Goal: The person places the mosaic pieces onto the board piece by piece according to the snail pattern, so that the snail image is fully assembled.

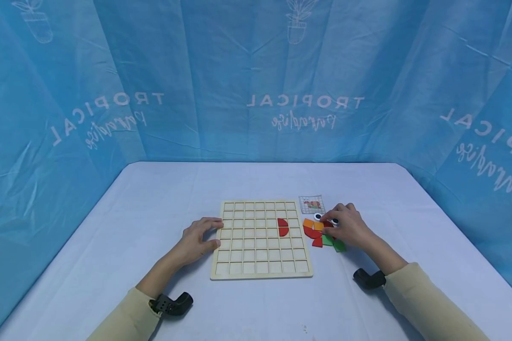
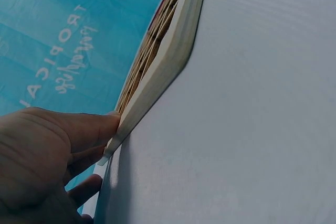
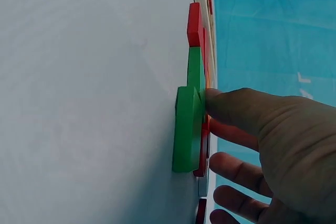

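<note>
One gridded wooden board (image 1: 256,276), pale, lying flat on a white cloth (image 1: 256,312); clock directions run from its centre as the head view shows it. Two red quarter-rounds (image 1: 283,231), in adjoining cells towards two o'clock, straight sides together, their curves facing three. One left hand (image 1: 194,241), at nine o'clock, thumb and forefinger wide apart, both tips touching the board's edge (the left wrist view confirms the thumb against the rim). One loose cluster of flat pieces at three o'clock, just beside the board: orange pieces (image 1: 308,223), red pieces (image 1: 317,242), green pieces (image 1: 327,241) and round black-and-white eye pieces (image 1: 318,217), one of these partly hidden by fingers. One right hand (image 1: 350,228), over the cluster, its forearm coming from four o'clock; thumb and forefinger narrowly parted about an orange piece, and whether they grip anything, cannot tell. The right wrist view sets that thumb tip close by the green pieces, other fingers loosely bent. One small printed card (image 1: 312,205), at two o'clock, bearing a grid and a coloured picture. Two beige sleeves (image 1: 431,303), each with a black wrist camera (image 1: 175,304). One blue backdrop (image 1: 222,61), at twelve o'clock, lettered in mirrored white.
</note>
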Motion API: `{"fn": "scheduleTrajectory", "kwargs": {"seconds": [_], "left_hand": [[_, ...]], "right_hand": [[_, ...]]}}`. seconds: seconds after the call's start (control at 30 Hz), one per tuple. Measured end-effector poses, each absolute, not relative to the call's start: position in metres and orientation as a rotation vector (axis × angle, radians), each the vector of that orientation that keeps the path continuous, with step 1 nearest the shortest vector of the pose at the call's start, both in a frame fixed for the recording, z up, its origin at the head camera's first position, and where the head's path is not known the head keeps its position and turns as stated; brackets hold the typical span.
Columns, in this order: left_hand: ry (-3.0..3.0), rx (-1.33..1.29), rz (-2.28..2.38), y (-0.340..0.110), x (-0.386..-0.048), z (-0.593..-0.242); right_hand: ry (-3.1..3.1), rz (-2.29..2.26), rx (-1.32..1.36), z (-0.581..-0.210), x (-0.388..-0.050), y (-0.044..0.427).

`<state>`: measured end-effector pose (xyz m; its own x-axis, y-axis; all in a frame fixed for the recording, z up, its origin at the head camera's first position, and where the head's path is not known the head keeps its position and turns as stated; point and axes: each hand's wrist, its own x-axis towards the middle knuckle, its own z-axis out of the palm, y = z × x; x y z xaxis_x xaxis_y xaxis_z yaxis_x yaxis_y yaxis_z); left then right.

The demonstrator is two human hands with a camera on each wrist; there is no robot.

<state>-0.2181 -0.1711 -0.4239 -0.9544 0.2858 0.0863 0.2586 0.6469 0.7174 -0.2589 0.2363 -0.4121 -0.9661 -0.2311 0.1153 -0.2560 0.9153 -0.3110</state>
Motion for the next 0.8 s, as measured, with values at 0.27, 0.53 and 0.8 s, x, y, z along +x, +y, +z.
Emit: {"fn": "scheduleTrajectory", "kwargs": {"seconds": [0.27, 0.53, 0.8], "left_hand": [[2.820, 0.472, 1.223, -0.1709, -0.2179, -0.4237], [2.821, 0.465, 1.221, -0.1709, -0.2179, -0.4234], [2.819, 0.453, 1.220, -0.1701, -0.2183, -0.4231]], "right_hand": [[-2.991, 0.517, 0.397, -0.4131, -0.2592, 0.2367], [-2.999, 0.529, 0.416, -0.4136, -0.2618, 0.2370], [-2.974, 0.673, 0.406, -0.4082, -0.2589, 0.2324]]}}
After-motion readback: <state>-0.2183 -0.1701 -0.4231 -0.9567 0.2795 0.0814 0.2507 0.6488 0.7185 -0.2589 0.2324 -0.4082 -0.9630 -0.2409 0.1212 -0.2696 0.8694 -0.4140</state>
